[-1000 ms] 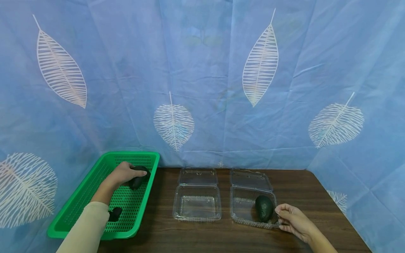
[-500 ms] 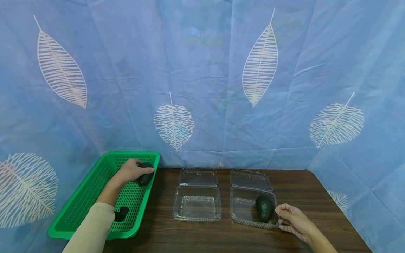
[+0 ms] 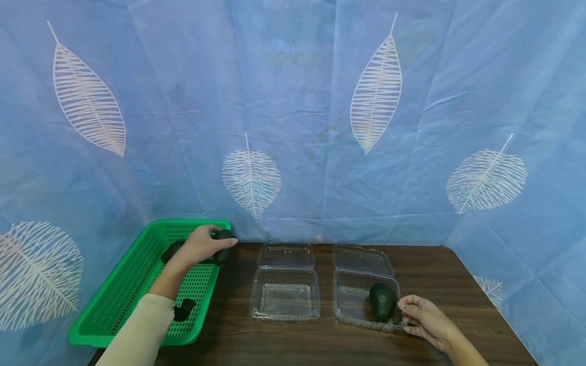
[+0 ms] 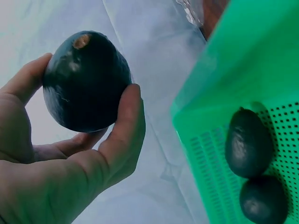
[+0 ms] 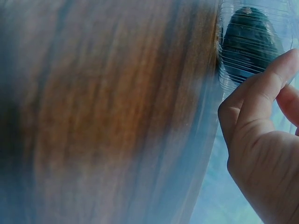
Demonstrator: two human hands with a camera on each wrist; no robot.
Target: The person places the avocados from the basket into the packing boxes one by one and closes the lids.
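Note:
My left hand (image 3: 201,245) grips a dark green avocado (image 3: 223,258) over the far right corner of the green basket (image 3: 183,222). In the left wrist view, thumb and fingers curl round the sides of this avocado (image 4: 86,88). Two more avocados (image 4: 248,143) lie together on the basket's perforated floor; in the head view my arm partly hides them. My right hand (image 3: 426,321) pinches the front right corner of the right clear clamshell box (image 3: 350,320). Inside that box, near its right wall, lies one avocado (image 3: 382,302).
Left of the held box, a second clear clamshell box (image 3: 286,297) stands with its lid (image 3: 287,255) folded back. Both rest on the brown wooden table (image 3: 274,345). A blue leaf-print cloth (image 3: 302,101) hangs behind. A small dark object (image 3: 185,310) shows below the left cuff.
My left hand has moved right and slightly up with the avocado, from inside the basket to its far right rim. Another avocado now shows behind that wrist. My right hand has stayed put.

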